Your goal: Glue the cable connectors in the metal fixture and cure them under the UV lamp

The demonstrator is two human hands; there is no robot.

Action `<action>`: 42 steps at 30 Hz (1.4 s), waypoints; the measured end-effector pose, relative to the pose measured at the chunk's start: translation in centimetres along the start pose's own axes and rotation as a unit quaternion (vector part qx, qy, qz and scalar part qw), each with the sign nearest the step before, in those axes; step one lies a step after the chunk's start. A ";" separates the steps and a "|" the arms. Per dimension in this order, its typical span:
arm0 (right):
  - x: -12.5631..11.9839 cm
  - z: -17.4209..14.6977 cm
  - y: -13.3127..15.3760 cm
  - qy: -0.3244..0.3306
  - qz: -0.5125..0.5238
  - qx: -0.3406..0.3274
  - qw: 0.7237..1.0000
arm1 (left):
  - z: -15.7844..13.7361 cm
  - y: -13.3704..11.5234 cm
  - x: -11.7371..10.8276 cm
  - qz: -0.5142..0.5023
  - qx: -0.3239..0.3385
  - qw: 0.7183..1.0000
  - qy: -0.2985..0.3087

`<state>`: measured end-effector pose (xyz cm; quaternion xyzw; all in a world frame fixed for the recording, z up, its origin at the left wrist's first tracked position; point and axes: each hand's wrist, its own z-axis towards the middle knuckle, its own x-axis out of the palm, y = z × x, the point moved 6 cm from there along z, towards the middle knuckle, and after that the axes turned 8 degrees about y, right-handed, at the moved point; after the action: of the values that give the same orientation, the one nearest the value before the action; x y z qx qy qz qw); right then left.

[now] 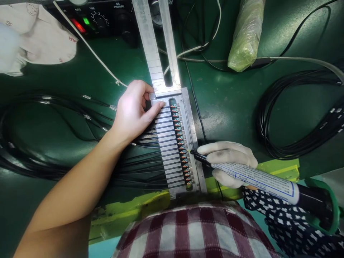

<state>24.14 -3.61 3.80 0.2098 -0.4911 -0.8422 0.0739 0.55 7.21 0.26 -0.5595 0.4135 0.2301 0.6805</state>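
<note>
A metal fixture [169, 154] lies on the bench with a row of several small green circuit boards [178, 138], each with a black cable [145, 163] running off to the left. My bare left hand [137, 109] grips the fixture's upper left corner, thumb on the plate and fingers curled at its edge. In my white-gloved right hand [231, 161] is a glue syringe [258, 181] with a printed label, held tilted. Its black front end and thin tip [189, 150] point at the boards near the middle of the row. Whether the tip touches one cannot be made out.
A slotted metal rail [154, 53] adjoins the fixture's far end. Behind stands a dispenser controller [102, 21] with lit red and green lights. Coiled black cables [268, 107] lie to the right, more [27, 98] to the left. A wrapped green roll [245, 39] sits at the back.
</note>
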 end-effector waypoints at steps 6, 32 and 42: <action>0.0 -0.3 -0.3 0.009 0.003 0.001 1.000 | 0.1 0.0 0.0 0.014 0.002 1.000 -0.004; 0.0 -0.5 -0.3 0.028 0.009 -0.004 1.000 | 0.1 0.1 0.0 -0.021 0.002 1.000 -0.009; -0.4 -0.5 1.3 -0.041 -0.003 0.023 0.999 | 0.2 0.0 0.0 0.007 0.012 1.000 -0.015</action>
<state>24.55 -4.53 4.84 0.1780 -0.5125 -0.8388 0.0467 0.60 7.36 0.32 -0.5448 0.4104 0.2382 0.6914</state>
